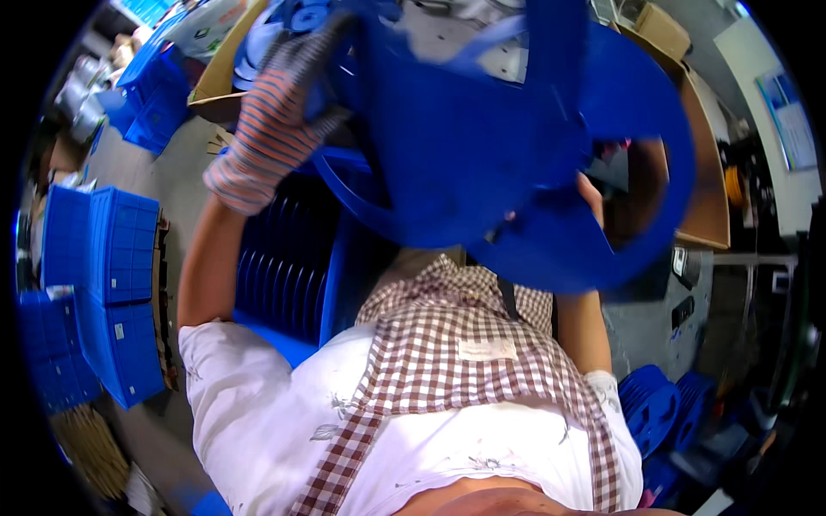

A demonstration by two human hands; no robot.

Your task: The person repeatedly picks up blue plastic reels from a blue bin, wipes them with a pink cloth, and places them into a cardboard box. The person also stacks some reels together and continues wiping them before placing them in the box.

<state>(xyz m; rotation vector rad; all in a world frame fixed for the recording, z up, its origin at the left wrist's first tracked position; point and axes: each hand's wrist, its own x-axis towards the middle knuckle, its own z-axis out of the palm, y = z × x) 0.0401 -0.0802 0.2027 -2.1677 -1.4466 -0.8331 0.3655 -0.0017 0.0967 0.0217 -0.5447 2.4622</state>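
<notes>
A large blue plastic reel (465,155) with a wide round flange and openings cut in it fills the upper middle, smeared by motion. My left hand (271,129), in a striped orange and grey glove, is at its left side, fingers and thumb closed about the blue plastic. My right hand (590,196) is mostly hidden behind the flange; only bare skin of a finger or thumb shows by an opening, where it supports the reel. Below my left forearm, a blue crate (331,275) holds a row of upright blue discs (284,258).
An open cardboard box (701,163) with blue and pale parts stands behind the reel. Blue crates (125,292) are stacked at the left, another blue crate (155,95) farther off. Blue discs (647,404) lean stacked at the lower right, near a grey surface (641,331) holding small dark items.
</notes>
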